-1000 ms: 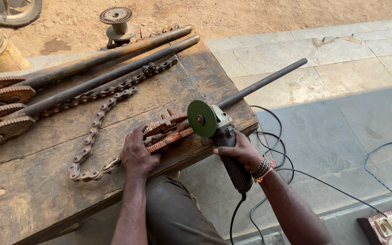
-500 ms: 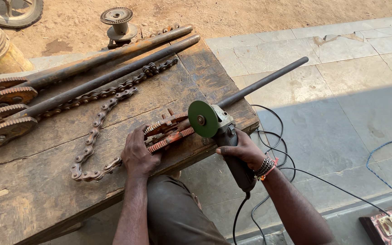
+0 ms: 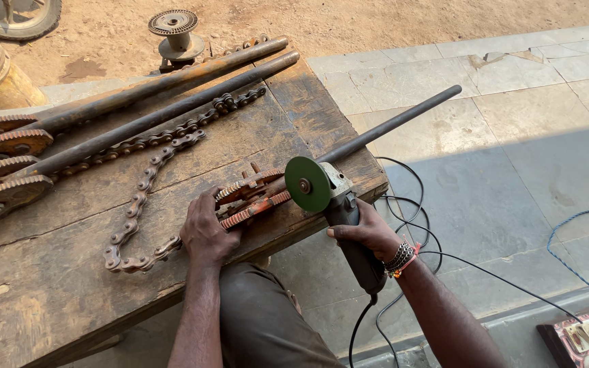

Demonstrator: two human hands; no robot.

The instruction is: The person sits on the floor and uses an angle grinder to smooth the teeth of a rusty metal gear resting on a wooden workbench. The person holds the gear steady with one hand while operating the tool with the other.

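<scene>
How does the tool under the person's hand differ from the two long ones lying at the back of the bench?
The chain wrench under the left hand has reddish toothed jaws near the bench's front edge, its dark handle jutting past the edge. The two long wrenches lie untouched farther back, their handles wholly on the wooden bench. A green-disc angle grinder, held by the right hand, meets only the near one. All have toothed jaws, a roller chain and rust.

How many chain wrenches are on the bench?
3. Two lie side by side along the back of the bench, upper wrench and lower wrench. The third wrench is at the front edge, under the left hand, beside the grinder.
</scene>
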